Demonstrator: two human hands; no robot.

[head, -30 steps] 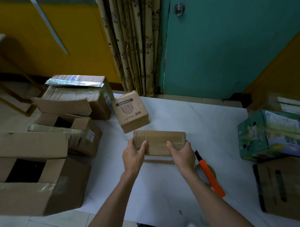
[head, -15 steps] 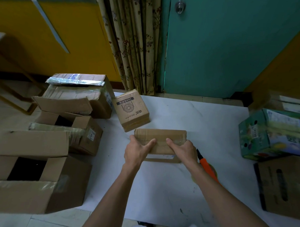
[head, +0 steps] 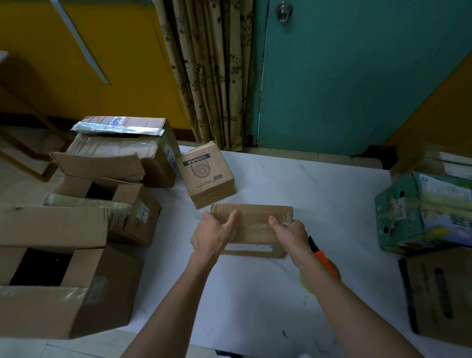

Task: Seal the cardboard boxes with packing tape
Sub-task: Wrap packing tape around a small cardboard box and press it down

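Note:
A small flat cardboard box (head: 252,227) lies in the middle of the white table (head: 322,198), with shiny clear tape across its top. My left hand (head: 214,235) grips its left end, thumb laid on the top face. My right hand (head: 291,235) grips the right end, thumb on the taped top. A roll of packing tape (head: 317,282) lies just right of my right wrist, partly hidden by the forearm, and an orange-handled utility knife (head: 322,255) rests across it.
A small printed box (head: 207,175) stands tilted behind the held box. Several open and taped cartons (head: 65,293) crowd the left side. A green printed carton (head: 426,212) and a brown one (head: 444,298) sit at the right edge. A teal door and curtain stand behind.
Both hands slid a little up and onto the box's top, thumbs pressing along the tape. The box stayed in place; the view shifted slightly.

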